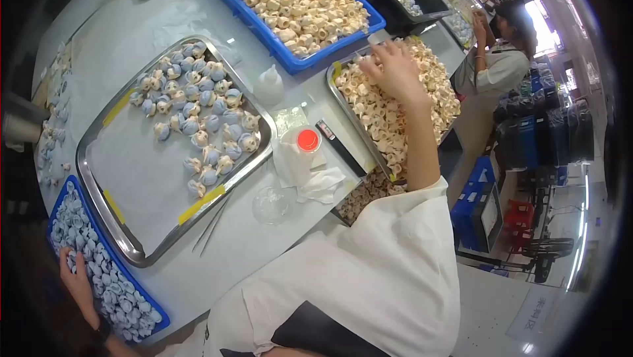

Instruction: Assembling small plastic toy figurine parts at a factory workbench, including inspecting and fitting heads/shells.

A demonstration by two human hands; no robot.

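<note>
My left hand (pixel 76 284) reaches into a blue tray (pixel 166 321) heaped with small blue-grey rounded pieces (pixel 119 291). Its thumb and finger are apart at the pile, the other fingers partly hidden. Over on the right, my right hand (pixel 397 74) hovers or rests on a metal tray (pixel 359 134) full of small cream hollow pieces (pixel 379 116), fingers spread, nothing seen in them. Between the hands lies a paper-lined metal tray (pixel 125 246) with yellow tape on its rim. Joined cream-and-blue figures (pixel 198 103) fill its far and right part.
A blue crate (pixel 290 64) of cream pieces stands at the back, beside a black bin (pixel 422 17). A white squeeze bottle (pixel 268 85), red-topped container (pixel 308 140), dark-handled tool (pixel 339 148), tweezers (pixel 212 224) and clear dish (pixel 271 204) lie nearby. Another person (pixel 498 60) works at right.
</note>
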